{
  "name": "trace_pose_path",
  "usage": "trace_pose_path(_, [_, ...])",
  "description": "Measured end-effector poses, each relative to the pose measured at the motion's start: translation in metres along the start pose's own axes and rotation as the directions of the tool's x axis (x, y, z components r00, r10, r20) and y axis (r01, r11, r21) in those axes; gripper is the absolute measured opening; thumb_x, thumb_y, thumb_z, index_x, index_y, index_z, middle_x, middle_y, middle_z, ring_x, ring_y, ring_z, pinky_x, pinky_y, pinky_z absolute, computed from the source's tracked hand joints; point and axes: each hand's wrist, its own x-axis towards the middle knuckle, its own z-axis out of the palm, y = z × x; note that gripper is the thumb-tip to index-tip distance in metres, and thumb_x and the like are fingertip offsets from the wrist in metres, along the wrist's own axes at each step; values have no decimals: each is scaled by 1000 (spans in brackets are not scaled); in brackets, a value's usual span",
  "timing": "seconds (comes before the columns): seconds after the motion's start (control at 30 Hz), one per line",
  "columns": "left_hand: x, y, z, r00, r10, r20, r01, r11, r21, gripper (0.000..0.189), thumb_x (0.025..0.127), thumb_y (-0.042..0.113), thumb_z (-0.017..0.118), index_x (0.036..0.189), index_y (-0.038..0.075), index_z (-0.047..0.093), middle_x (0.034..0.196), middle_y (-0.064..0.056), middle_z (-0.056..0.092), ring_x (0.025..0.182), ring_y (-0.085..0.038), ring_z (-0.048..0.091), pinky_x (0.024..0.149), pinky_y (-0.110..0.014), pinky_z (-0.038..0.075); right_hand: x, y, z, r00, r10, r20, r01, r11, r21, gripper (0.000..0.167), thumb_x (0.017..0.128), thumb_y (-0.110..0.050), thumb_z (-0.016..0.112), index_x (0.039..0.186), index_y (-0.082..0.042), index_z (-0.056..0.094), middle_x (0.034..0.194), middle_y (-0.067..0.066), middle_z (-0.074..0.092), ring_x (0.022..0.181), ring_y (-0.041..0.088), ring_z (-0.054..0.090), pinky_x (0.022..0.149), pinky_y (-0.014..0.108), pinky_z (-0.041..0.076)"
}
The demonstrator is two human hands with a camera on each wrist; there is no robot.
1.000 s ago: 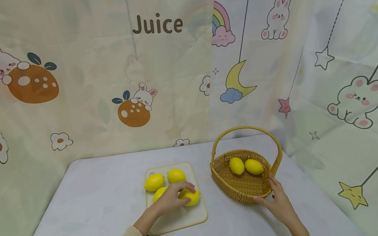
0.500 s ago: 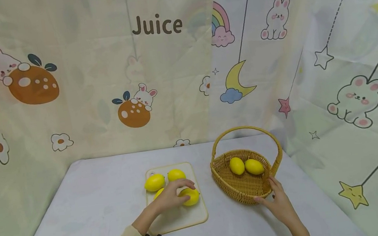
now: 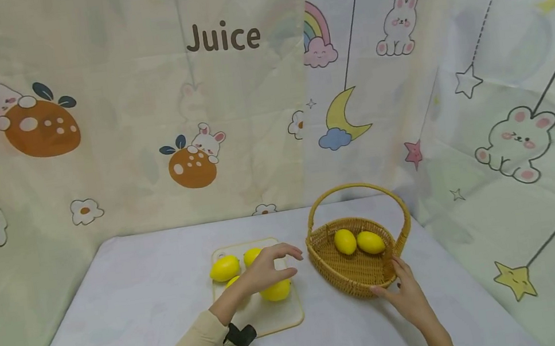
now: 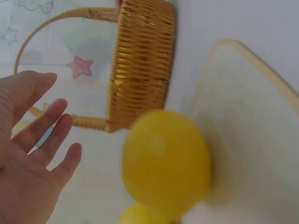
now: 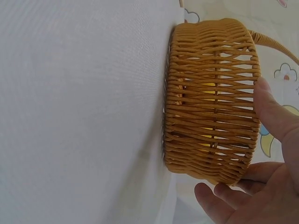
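Note:
Several yellow lemons lie on a white cutting board (image 3: 279, 317) with a tan edge. My left hand (image 3: 265, 271) hovers over the board with fingers spread and nothing in them, just above the front right lemon (image 3: 275, 292). In the left wrist view that lemon (image 4: 166, 163) sits apart from the left hand (image 4: 37, 144). My right hand (image 3: 408, 295) holds the near right rim of a wicker basket (image 3: 340, 281), thumb on the rim and fingers round the side. Inside the basket, two lemons (image 3: 345, 242) rest side by side toward the back.
The basket's tall arched handle (image 3: 357, 185) rises above its rim. A white cloth (image 3: 133, 306) covers the table. Printed curtains (image 3: 111, 130) hang behind the table and at its sides. A black wrist mount (image 3: 240, 335) sits under the left wrist.
My left hand has let go of the front right lemon and lifted up and to the right, fingers opening. The right hand stays at the basket. The head view has shifted slightly.

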Motion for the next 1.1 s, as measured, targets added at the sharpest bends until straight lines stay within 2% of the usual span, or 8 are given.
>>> trace_pose_path(0.27, [57,19,19,1000,30,-6,-30,985,-167,24,92,3,69,116,4,68,123,-12,67,120,-24,58,104,-52,43,-1,5,-5,1000,-7,-25,7,1000,4,97,91,-29,74,149,19,13,161,30,4,143,53,14,108,62,32])
trace_pose_path(0.47, [88,26,35,1000,25,-5,-25,972,-233,26,94,6,68,119,-1,67,122,-11,68,118,-23,60,102,-45,47,-1,8,-4,999,-25,-44,26,999,32,95,91,-27,74,149,19,15,161,30,6,143,54,15,108,64,31])
trace_pose_path(0.57, [101,23,45,1000,10,7,-8,970,-242,27,94,4,67,120,-2,66,121,-11,67,115,-20,61,99,-37,49,1,10,-2,998,-34,-55,36,998,46,94,91,-27,74,149,18,16,161,29,7,143,53,16,108,64,30])
trace_pose_path(0.67, [112,21,53,999,-22,24,28,968,-250,27,93,0,66,120,-1,67,124,-17,66,119,-28,59,98,-35,49,3,11,0,998,-28,-59,31,998,50,94,91,-28,74,150,18,16,161,28,7,144,51,17,108,63,31])
trace_pose_path(0.7, [116,15,57,999,-31,25,36,967,-252,28,93,1,66,121,-1,67,125,-16,65,120,-29,58,99,-35,49,3,11,1,998,-24,-59,27,998,51,94,91,-27,74,150,18,16,162,28,7,144,50,17,109,62,31])
trace_pose_path(0.8, [123,10,64,997,-68,25,73,962,-263,30,93,2,66,123,-4,64,127,-19,63,124,-36,54,102,-44,46,4,12,3,998,-18,-59,21,998,58,94,91,-26,75,150,18,16,162,27,7,145,49,17,109,61,32])
trace_pose_path(0.93, [132,-3,74,992,-124,-4,119,962,-247,32,93,6,68,124,-4,64,127,-16,64,124,-31,55,105,-55,41,4,14,5,998,-21,-63,25,997,73,94,90,-25,76,150,17,17,162,27,8,145,49,17,109,61,32])
trace_pose_path(1.1, [139,-16,85,983,-183,-9,175,953,-248,34,92,7,69,125,0,65,127,-12,65,126,-29,53,108,-59,36,3,16,5,997,-13,-70,18,997,73,95,89,-27,76,150,16,18,162,27,8,144,49,18,109,60,32])
